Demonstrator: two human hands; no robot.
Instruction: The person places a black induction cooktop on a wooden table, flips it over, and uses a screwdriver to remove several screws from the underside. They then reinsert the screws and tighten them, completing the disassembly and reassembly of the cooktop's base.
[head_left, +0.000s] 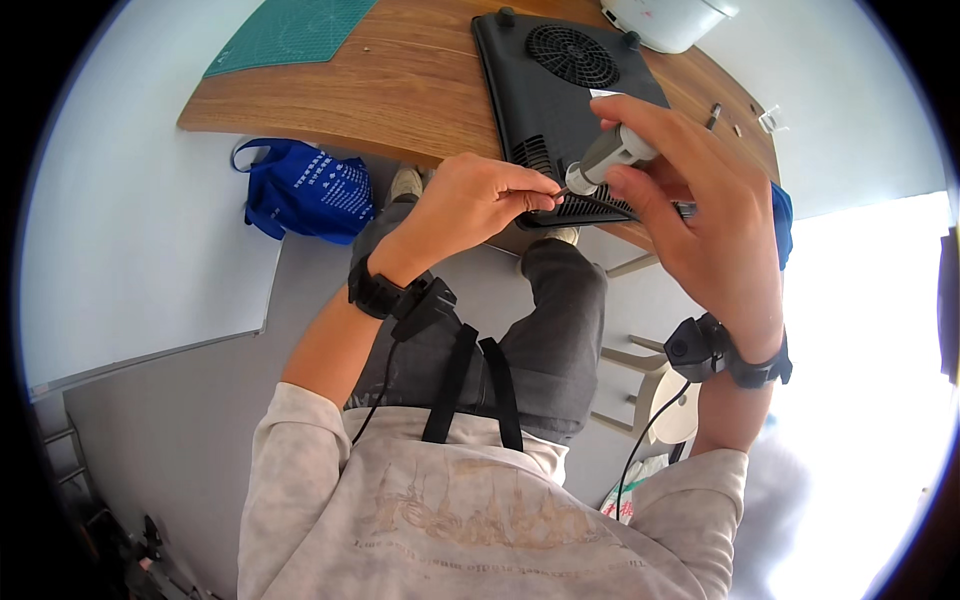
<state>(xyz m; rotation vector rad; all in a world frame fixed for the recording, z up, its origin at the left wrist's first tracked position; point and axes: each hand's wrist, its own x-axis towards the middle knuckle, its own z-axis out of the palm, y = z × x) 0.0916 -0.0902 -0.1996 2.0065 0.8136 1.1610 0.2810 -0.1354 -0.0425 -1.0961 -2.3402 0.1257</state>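
Observation:
My right hand (700, 205) is closed around the grey-and-white handle of a screwdriver (617, 152), held at a slant with its shaft pointing left. At the tip, my left hand (470, 205) pinches thumb and forefinger together. Whatever sits between those fingertips is too small to make out. Both hands are over the near edge of a flat black appliance (548, 115), which looks like an induction cooker lying bottom up. It has a round fan grille, vent slots and stubby feet. A dark cord passes beneath the screwdriver.
The appliance rests on a curved wooden table (410, 95). A green cutting mat (290, 35) lies far left, and a white bucket (670, 22) stands at the back right. Small parts lie right of the appliance. Below are a blue bag (310, 190) and a pale stool (670, 400).

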